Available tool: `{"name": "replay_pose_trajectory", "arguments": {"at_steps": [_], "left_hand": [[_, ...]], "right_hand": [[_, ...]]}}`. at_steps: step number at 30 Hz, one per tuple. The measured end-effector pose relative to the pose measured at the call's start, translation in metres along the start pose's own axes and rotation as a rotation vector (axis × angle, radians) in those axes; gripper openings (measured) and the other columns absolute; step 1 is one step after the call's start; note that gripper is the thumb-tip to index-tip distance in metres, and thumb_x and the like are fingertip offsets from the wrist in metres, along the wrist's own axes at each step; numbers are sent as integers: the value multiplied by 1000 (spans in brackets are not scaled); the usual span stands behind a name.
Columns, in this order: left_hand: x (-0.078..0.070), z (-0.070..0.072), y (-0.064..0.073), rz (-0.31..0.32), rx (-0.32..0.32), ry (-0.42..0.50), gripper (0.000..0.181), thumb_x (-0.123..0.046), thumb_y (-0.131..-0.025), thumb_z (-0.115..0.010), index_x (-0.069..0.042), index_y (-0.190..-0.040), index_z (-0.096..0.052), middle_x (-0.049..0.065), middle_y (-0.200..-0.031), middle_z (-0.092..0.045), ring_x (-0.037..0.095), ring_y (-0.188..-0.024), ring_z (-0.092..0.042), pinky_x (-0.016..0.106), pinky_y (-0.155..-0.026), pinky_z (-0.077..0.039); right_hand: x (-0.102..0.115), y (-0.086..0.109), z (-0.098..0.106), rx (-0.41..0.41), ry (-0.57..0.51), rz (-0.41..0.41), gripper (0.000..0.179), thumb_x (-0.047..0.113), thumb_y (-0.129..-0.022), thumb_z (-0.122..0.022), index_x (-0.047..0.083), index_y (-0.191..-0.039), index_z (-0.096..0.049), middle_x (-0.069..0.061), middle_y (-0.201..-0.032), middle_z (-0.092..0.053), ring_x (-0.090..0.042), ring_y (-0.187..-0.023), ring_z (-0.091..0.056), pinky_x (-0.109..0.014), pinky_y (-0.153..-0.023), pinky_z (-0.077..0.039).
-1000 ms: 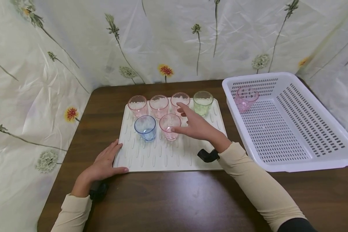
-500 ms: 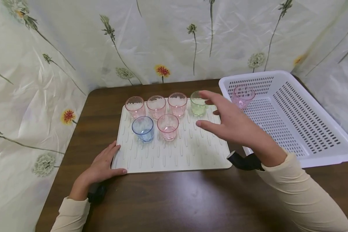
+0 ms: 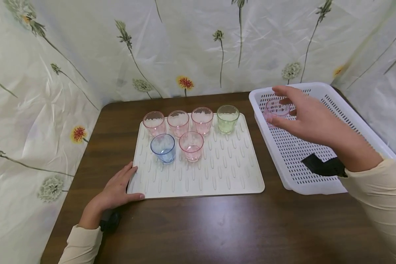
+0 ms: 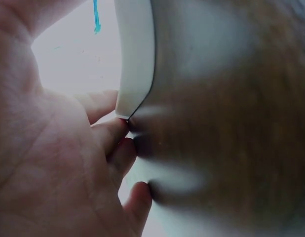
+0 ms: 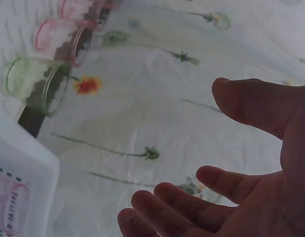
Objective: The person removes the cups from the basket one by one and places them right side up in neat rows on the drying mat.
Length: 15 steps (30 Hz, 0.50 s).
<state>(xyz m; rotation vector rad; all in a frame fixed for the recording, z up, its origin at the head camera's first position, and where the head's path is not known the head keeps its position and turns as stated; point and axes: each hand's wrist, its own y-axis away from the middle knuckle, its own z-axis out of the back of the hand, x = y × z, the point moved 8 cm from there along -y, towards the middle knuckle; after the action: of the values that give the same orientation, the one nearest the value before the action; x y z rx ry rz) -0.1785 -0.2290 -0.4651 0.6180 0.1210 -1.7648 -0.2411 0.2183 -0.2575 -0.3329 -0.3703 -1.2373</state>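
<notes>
My right hand [image 3: 311, 119] hovers over the white plastic basket [image 3: 271, 152], thumb and fingers spread around air. Between them in the head view shows a pink glass [image 3: 271, 110] standing in the basket's far left corner; the thumb overlaps it. The right wrist view also finds the palm holding nothing. At the near left corner of a white ridged mat [image 3: 201, 179] lies my left hand [image 3: 113, 189], fingers along the side edge and thumb at the front edge. Its fingertips [image 4: 140, 190] touch the mat and the wooden table in the left wrist view.
Along the mat's back stand several pink glasses [image 3: 179, 123] and a green glass [image 3: 227, 119]. In front of them are a blue glass [image 3: 163, 148] and another pink glass [image 3: 191, 146]. A flowered curtain [image 3: 198, 47] hangs behind the brown table [image 3: 191, 231].
My right hand has left the front pink glass on the mat and travelled right, past the green glass, to above the basket. The left hand stays at the mat's corner.
</notes>
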Motion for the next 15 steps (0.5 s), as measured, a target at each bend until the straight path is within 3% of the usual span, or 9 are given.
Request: {"name": "replay_pose_trajectory", "arguments": {"at_steps": [6,15], "left_hand": [[0,1,1,-14,-2,4,102,-49,-79,-77,0,-154,-28,27,-163,-16,49,-148,-20,68,-116,-22],[2,0,0,-7,1,1,103,-51,-79,-77,0,-154,-28,26,-164,-16,49,-148,-20,68,-116,-23]], "right_hand": [[-36,-11,5,27,20,-49,83,33,-95,-66,3,-156,-20,-26,-157,-33,-48,-130,-45,-67,-98,-42],[-72,-23,4,96,44,-127,86,41,-98,-59,0,-157,-13,-33,-154,-31,-54,-133,-40,-70,-100,-38]]}}
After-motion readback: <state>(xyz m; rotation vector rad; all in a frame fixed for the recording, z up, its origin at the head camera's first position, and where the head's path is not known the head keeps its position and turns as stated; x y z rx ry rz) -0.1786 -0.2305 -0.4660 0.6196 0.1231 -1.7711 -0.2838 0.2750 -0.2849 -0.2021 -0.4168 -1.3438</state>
